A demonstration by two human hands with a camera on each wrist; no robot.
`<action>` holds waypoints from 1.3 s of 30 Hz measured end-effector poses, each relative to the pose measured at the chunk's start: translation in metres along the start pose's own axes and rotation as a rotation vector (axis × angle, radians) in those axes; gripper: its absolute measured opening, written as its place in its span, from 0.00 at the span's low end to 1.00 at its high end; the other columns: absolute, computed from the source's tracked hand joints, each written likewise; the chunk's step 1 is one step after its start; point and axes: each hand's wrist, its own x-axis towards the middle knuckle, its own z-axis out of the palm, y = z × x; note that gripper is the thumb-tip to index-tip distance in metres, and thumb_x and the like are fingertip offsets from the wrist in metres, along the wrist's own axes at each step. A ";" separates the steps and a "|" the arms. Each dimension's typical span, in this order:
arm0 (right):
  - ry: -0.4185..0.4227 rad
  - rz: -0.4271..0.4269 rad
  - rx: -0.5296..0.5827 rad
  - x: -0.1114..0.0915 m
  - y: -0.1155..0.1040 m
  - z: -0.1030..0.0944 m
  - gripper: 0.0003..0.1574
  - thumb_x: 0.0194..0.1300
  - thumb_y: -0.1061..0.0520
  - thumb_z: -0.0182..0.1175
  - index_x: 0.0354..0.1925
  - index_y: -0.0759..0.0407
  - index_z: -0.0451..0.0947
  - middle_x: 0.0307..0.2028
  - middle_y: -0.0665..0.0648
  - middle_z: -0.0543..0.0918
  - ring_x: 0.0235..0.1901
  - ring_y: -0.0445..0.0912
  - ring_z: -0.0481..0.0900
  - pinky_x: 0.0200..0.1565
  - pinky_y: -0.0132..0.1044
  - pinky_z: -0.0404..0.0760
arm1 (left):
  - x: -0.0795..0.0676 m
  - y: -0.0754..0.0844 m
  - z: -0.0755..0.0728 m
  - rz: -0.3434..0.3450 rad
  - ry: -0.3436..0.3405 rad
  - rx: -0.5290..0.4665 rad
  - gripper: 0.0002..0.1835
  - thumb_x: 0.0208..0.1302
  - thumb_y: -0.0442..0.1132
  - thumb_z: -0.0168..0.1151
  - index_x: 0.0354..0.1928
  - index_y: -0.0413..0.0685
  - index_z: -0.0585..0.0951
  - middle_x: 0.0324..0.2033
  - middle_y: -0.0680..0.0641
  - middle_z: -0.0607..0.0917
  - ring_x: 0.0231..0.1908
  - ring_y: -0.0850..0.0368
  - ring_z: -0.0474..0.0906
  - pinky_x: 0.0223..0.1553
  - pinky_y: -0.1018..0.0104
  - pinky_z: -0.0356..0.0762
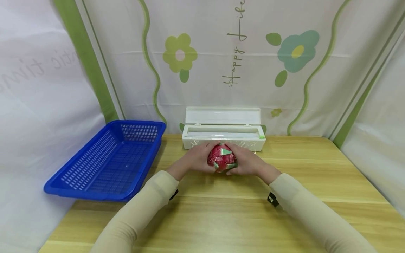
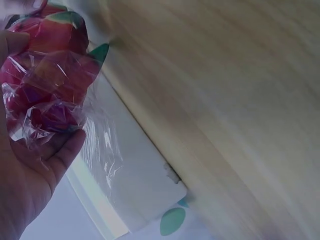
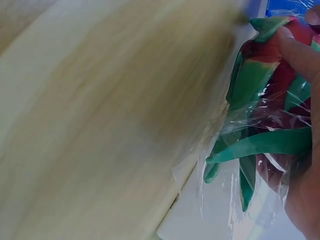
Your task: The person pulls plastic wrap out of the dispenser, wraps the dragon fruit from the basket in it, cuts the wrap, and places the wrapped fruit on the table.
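Between both hands is a red dragon fruit (image 1: 222, 158) with green scales, held in front of a white cling film dispenser (image 1: 224, 143). My left hand (image 1: 200, 157) grips it from the left, fingers curled about its side. From the right, my right hand (image 1: 248, 160) holds the other side. Clear cling film (image 2: 42, 95) wraps part of the fruit in the left wrist view, creased and shiny. Long green scales (image 3: 265, 145) show through and beside loose film in the right wrist view. A stretch of film also lies over the dispenser's front.
The dispenser's lid (image 1: 223, 116) stands raised at the back, with a small green piece (image 1: 262, 137) at its right end. A blue perforated basket (image 1: 139, 175) sits at the left of the wooden table (image 1: 221, 218). A patterned curtain (image 1: 218, 70) hangs behind.
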 end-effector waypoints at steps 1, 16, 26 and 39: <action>0.001 0.001 0.001 0.000 0.000 0.000 0.72 0.40 0.42 0.81 0.74 0.57 0.51 0.62 0.59 0.71 0.59 0.53 0.73 0.58 0.50 0.73 | 0.001 0.000 0.000 -0.007 -0.009 -0.010 0.53 0.44 0.56 0.73 0.72 0.47 0.59 0.59 0.45 0.74 0.55 0.53 0.72 0.52 0.60 0.75; -0.037 0.058 0.070 -0.002 0.004 0.005 0.70 0.42 0.39 0.79 0.74 0.55 0.52 0.63 0.57 0.70 0.59 0.52 0.71 0.58 0.51 0.71 | 0.007 0.004 -0.003 -0.095 -0.091 -0.127 0.51 0.45 0.56 0.71 0.71 0.49 0.61 0.58 0.48 0.75 0.51 0.56 0.74 0.49 0.63 0.76; -0.066 0.081 0.043 -0.001 0.002 0.002 0.69 0.42 0.38 0.78 0.72 0.59 0.55 0.64 0.60 0.69 0.61 0.54 0.69 0.61 0.54 0.66 | 0.008 0.007 -0.007 -0.169 -0.163 -0.210 0.52 0.46 0.55 0.70 0.73 0.46 0.60 0.59 0.48 0.75 0.52 0.57 0.74 0.50 0.63 0.75; -0.119 0.154 -0.024 -0.003 -0.001 -0.002 0.68 0.47 0.33 0.73 0.74 0.58 0.52 0.67 0.63 0.64 0.63 0.56 0.64 0.62 0.55 0.65 | 0.007 0.006 -0.005 -0.190 -0.176 -0.252 0.51 0.48 0.53 0.70 0.74 0.49 0.57 0.59 0.50 0.74 0.51 0.59 0.74 0.49 0.63 0.76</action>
